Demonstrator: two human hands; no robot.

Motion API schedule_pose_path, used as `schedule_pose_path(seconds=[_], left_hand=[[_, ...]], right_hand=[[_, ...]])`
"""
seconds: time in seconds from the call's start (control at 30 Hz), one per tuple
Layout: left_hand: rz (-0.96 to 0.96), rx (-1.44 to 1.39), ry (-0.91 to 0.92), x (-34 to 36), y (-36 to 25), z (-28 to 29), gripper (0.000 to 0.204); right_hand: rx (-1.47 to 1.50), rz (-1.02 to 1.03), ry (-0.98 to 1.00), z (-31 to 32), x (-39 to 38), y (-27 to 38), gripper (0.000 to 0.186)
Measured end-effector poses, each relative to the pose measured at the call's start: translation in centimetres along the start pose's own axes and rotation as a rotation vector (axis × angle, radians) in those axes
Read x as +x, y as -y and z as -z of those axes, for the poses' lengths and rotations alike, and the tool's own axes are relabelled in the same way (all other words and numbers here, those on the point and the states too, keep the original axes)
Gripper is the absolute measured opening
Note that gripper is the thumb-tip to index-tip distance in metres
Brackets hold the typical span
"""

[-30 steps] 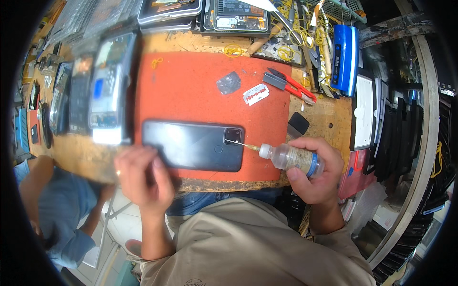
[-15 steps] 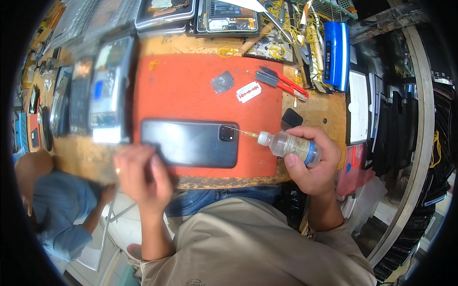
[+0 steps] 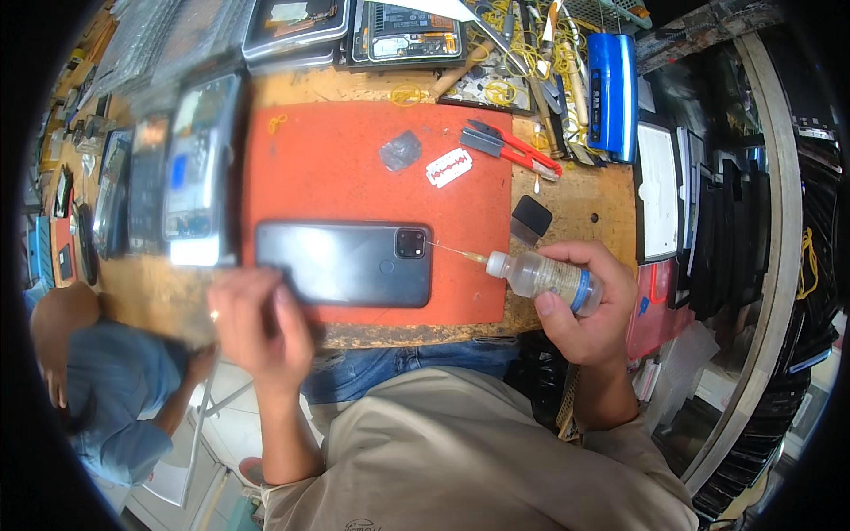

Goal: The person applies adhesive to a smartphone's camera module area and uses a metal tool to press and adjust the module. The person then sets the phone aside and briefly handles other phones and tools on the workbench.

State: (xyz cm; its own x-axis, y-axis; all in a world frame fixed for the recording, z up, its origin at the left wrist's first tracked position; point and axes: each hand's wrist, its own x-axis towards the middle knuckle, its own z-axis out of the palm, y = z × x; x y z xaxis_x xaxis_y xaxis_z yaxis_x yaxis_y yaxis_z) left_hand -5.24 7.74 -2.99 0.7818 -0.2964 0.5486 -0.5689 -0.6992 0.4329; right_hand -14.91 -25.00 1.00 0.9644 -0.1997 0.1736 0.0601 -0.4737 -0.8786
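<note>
In my right hand is a small clear plastic bottle with a white cap, tilted toward the left. A thin needle with a yellowish base sticks out of the cap. Its tip is at the right edge of a dark smartphone, beside the square camera block. The phone lies back side up on an orange-red mat. My left hand is at the phone's lower left corner, with fingers loosely curled and nothing visible in them. Whether it touches the phone is unclear.
On the mat lie a razor blade, a crumpled grey piece of film and red-handled snips. A small dark plate sits right of the mat. Phones and tools crowd the bench's back. Another person's blue sleeve is at left.
My right hand has drawn the bottle slightly right of the phone, taking the needle tip from over the camera block to the phone's edge. My left hand stays by the corner. The view has shifted slightly.
</note>
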Motion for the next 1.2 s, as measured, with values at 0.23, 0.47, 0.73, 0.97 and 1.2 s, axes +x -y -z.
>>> schedule_pose_path(seconds=[0.23,0.47,0.73,0.97,1.2], left_hand=[[-0.001,0.008,0.006,-0.1,0.1,0.1,0.016],[0.004,0.005,-0.006,0.1,0.1,-0.1,0.016],[0.183,-0.410,0.172,3.4,-5.5,-1.5,0.021],[0.555,-0.685,0.276,10.9,-2.9,-3.6,0.030],[0.263,0.107,0.100,13.3,2.5,-3.6,0.030]], right_hand=[[0.040,-0.017,0.005,-0.2,-0.4,-0.2,0.036],[0.036,-0.003,0.027,-0.1,-0.7,-0.3,0.035],[0.544,-0.087,-0.013,-6.1,1.6,0.8,0.047],[0.078,0.114,0.261,-6.3,10.0,1.2,0.036],[-0.592,0.414,0.422,-3.1,13.4,-1.2,0.031]])
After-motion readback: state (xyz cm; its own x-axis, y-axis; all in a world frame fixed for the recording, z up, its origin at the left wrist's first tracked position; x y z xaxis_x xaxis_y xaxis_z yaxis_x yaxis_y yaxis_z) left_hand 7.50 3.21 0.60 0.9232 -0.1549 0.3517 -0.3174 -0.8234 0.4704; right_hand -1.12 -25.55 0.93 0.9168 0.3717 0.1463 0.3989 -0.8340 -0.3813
